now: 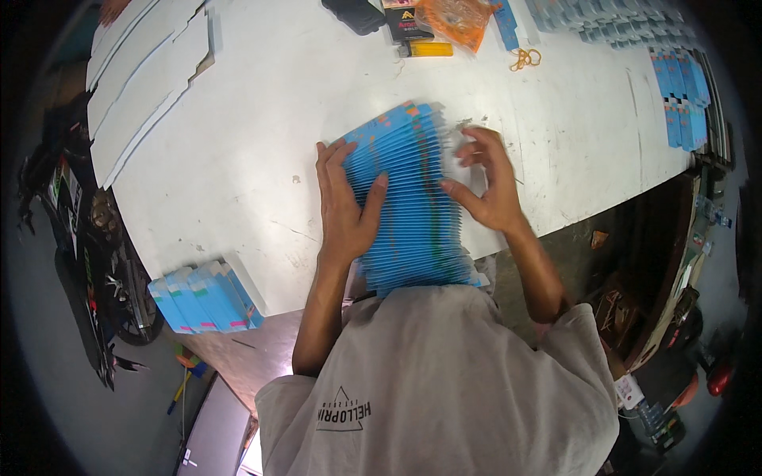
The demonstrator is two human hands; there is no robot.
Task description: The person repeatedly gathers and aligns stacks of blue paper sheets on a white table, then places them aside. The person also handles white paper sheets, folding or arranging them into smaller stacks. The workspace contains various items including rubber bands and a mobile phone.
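Note:
A long row of thin blue flat-folded cartons (pixel 405 214) lies fanned out on the white table, running from my body toward the table's middle. Orange and pale marks show on the far carton, and a green streak runs down the overlapping edges. My left hand (pixel 347 208) rests against the left side of the row, fingers stretched along the edge and thumb apart on top. Just off the right side, my right hand (pixel 490 184) is raised with fingers parted and slightly bent, nothing in it. Its thumb is close to the carton edges.
White sheets (pixel 151 87) are stacked at the far left. Blue cartons (pixel 208 295) stand at the near left edge, with more blue cartons (pixel 681 99) at the far right. A yellow lighter (pixel 429 49), an orange bag (pixel 456 20) and rubber bands (pixel 525 59) lie at the back.

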